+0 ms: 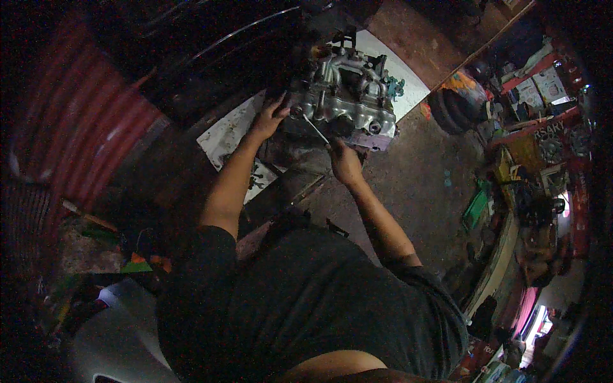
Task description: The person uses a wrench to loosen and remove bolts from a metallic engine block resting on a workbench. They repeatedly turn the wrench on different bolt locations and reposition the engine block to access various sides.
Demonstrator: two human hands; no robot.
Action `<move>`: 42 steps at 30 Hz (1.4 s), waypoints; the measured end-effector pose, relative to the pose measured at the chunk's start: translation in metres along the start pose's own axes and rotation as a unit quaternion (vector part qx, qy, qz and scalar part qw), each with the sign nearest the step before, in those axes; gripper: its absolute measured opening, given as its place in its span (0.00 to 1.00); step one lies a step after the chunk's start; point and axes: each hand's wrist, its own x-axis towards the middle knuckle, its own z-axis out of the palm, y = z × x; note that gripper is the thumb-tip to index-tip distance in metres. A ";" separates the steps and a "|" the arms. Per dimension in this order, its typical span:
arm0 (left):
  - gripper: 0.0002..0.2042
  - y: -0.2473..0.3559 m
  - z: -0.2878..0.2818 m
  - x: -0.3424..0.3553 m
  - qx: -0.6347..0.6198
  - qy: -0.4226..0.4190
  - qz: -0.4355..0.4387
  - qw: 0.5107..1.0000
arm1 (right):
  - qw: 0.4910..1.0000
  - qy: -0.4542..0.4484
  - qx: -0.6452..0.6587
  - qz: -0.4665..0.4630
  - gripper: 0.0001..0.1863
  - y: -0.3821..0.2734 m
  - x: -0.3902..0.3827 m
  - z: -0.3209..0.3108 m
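A silver-grey metal engine assembly (345, 96), with curved pipes on top, sits upright in front of me. My right hand (345, 165) is closed around the near end of a slim, shiny hand tool (317, 129). The fist hides that end, so I cannot tell whether it is a screwdriver or a wrench. Its far tip meets the engine's near left side. My left hand (269, 121) is at the engine's left edge with fingers stretched out and apart, holding nothing that I can see. Whether the fingertips touch the metal is too dark to tell.
White, stained sheets (225, 135) lie beneath and beside the engine, with small dark parts on one. A blue-green part (396, 86) is right of the engine. Dark tyres (450, 110) and cluttered shelves (543, 140) line the right; red corrugated metal (83, 121) stands left.
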 end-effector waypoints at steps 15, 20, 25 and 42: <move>0.36 0.007 0.002 0.003 0.010 -0.003 -0.020 1.000 | 0.896 -0.050 0.413 0.157 0.15 0.035 0.019 0.100; 0.37 0.020 -0.001 0.003 -0.009 -0.012 -0.035 0.999 | 0.902 -0.010 0.403 0.151 0.15 0.051 0.031 0.129; 0.38 0.017 -0.001 -0.001 0.023 -0.011 -0.055 0.998 | 0.890 -0.030 0.426 0.161 0.20 0.048 0.026 0.129; 0.38 0.018 0.000 -0.002 0.017 0.022 -0.025 0.999 | 0.971 -0.045 0.202 0.122 0.23 0.021 0.021 0.054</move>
